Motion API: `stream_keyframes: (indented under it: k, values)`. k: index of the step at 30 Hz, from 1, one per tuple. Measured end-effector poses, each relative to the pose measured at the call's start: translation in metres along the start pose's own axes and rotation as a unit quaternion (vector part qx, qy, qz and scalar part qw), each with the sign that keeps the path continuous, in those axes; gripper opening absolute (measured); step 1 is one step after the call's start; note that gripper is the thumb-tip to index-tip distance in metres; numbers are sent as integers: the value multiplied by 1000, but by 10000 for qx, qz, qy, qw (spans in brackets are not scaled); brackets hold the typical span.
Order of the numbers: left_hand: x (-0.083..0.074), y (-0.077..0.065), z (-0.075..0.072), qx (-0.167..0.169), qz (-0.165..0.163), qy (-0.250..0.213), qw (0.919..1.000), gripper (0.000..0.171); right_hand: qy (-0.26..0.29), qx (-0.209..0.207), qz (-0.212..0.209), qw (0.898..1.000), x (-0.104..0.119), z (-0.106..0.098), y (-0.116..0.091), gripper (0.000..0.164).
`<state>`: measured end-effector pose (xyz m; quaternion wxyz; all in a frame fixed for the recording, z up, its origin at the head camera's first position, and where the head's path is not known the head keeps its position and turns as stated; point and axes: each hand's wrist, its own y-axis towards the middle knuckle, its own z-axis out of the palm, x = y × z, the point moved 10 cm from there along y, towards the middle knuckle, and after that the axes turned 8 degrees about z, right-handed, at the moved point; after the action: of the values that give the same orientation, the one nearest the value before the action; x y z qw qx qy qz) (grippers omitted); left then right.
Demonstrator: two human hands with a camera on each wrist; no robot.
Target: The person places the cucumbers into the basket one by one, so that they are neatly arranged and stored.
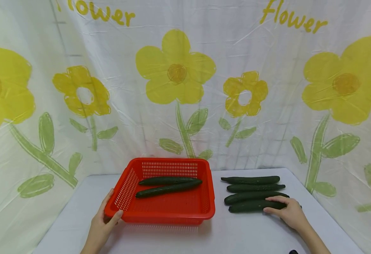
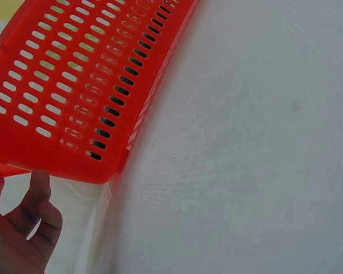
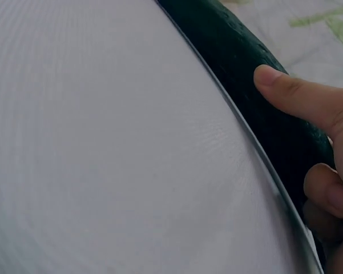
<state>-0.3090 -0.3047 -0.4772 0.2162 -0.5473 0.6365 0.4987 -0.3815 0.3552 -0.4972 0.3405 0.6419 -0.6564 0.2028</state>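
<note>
A red plastic basket (image 1: 160, 216) with slotted walls stands on the white table, and two dark green cucumbers (image 1: 169, 188) lie inside it. My left hand (image 1: 101, 224) holds the basket's near left corner, thumb at the front rim and fingers along the left side. To the right of the basket, several cucumbers (image 1: 253, 180) lie side by side in a stack of rows. My right hand (image 1: 288, 211) grips the right part of the nearest cucumber (image 1: 249, 206). In the right wrist view, the thumb (image 3: 279, 85) presses along this cucumber's side while the other fingers curl beneath.
The white tabletop (image 1: 236, 236) runs up to a curtain (image 1: 125, 116) printed with yellow flowers, which hangs behind and on both sides. A small black object (image 1: 293, 252) shows at the bottom edge of the head view.
</note>
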Motion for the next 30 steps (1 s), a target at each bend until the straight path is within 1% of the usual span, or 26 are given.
stream_keyframes:
  k: [3, 10, 12, 17, 19, 25, 27, 30]
  values:
    - [0, 0, 0, -2, 13, 3, 10000, 78, 73, -11, 21, 10000, 2, 0, 0, 42]
    - [-1, 0, 0, 2, 21, 47, 10000, 78, -101, -487, -245, 9985, 16, -10, -2, 38]
    - [-1, 0, -1, -6, 26, 46, 10000, 78, -96, -528, -262, 9982, 19, -12, -2, 38]
    - [-1, -1, -1, -36, 64, 54, 10000, 78, 313, -173, 62, 9993, 20, -11, -3, 44]
    - [-1, -1, -1, -42, 79, 65, 9999, 78, 404, -116, 125, 9990, 22, -12, -3, 45]
    - [0, 0, -1, -36, 43, 126, 9999, 78, 434, -455, -26, 9980, 34, -22, -3, 41]
    - [1, 0, -1, -23, 29, 119, 9999, 79, 500, -536, -29, 9973, 39, -26, -3, 42]
    - [1, 0, -1, -19, 35, 101, 9999, 79, 461, -694, -84, 9965, 48, -33, -5, 42]
